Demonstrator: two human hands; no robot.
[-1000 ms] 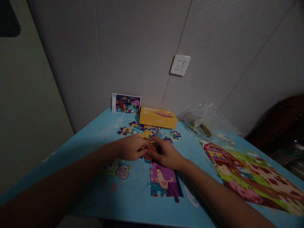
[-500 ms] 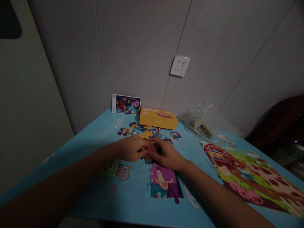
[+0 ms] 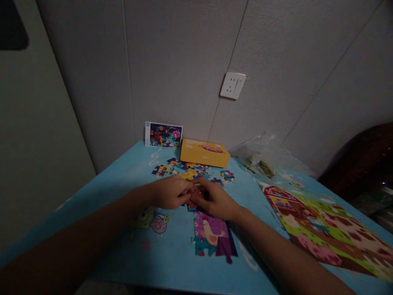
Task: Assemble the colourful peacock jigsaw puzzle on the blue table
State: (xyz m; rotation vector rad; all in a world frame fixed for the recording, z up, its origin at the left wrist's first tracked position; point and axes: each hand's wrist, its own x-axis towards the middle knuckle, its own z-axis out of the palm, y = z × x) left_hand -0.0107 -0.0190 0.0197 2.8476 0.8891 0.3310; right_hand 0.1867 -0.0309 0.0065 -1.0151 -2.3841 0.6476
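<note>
The small puzzle pieces (image 3: 191,207) lie under the meeting fingertips, just beyond the joined purple section (image 3: 211,235) on the table (image 3: 138,262). They look like card: light, fairly stiff, probably weakest at the tabs, so best held by opposite edges. The left hand (image 3: 172,192) is curled, the right hand (image 3: 217,200) loosely arched (whether either pinches a piece, I cannot tell); both forearms angle inward.

Your blue table (image 3: 166,262): yellow box (image 3: 205,154) centre, loose puzzle pieces (image 3: 189,174) just below, joined section (image 3: 211,235) lower centre, plastic bag (image 3: 260,152) and farm picture (image 3: 322,231) right.
</note>
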